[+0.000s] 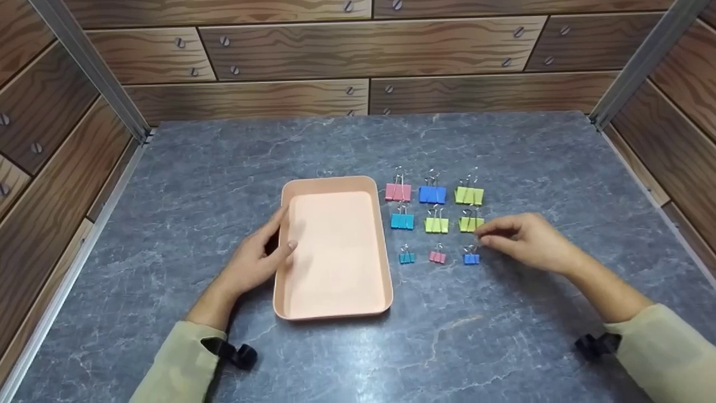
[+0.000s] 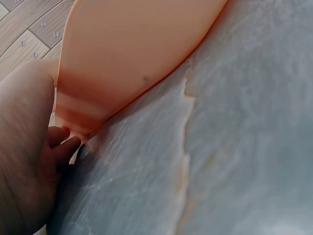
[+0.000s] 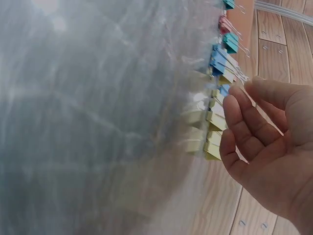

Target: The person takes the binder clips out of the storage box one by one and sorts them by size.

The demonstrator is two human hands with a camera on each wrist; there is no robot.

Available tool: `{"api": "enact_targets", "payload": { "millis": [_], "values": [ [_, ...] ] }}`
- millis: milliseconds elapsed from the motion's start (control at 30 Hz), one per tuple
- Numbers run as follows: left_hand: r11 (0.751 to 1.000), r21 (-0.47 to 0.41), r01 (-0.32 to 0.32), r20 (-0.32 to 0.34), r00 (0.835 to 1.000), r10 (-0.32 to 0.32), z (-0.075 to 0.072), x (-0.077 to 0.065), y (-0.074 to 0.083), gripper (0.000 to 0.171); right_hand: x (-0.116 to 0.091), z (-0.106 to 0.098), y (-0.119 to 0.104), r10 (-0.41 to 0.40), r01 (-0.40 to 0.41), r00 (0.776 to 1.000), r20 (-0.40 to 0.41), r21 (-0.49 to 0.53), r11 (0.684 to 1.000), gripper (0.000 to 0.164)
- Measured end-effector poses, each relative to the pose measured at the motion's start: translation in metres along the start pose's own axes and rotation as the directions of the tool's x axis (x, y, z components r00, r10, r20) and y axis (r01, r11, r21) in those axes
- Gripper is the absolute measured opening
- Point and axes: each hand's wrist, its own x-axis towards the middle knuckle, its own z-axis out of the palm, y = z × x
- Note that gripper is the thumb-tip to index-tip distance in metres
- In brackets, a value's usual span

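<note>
A shallow peach tray lies on the table, its long side pointing away from me. My left hand grips its left wall, with the thumb over the rim and the other fingers outside. In the left wrist view, the tray's outer wall rises beside the hand. To the right of the tray, my right hand pinches the wire handle of a small blue binder clip at the front right. In the right wrist view, that clip points its wires at the fingertips of the hand.
Binder clips stand in three rows right of the tray: large pink, blue and lime behind; teal and two lime in the middle; small teal and pink in front. Wood-patterned panels enclose the table.
</note>
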Motion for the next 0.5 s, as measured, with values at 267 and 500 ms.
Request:
{"api": "enact_targets", "payload": {
  "millis": [267,500],
  "values": [
    [0.984,0.177,-0.026,-0.048,0.998,0.035,-0.016,0.007,0.023,0.080,-0.001,-0.012,0.001,-0.087,0.032,0.953,-0.290,-0.188,0.982,0.020],
    [0.901,0.433,0.005,-0.017,1.000,0.002,-0.034,0.007,0.046,0.083,-0.003,-0.015,0.003,0.020,-0.115,0.953,-0.302,-0.298,0.948,0.058]
  ]
}}
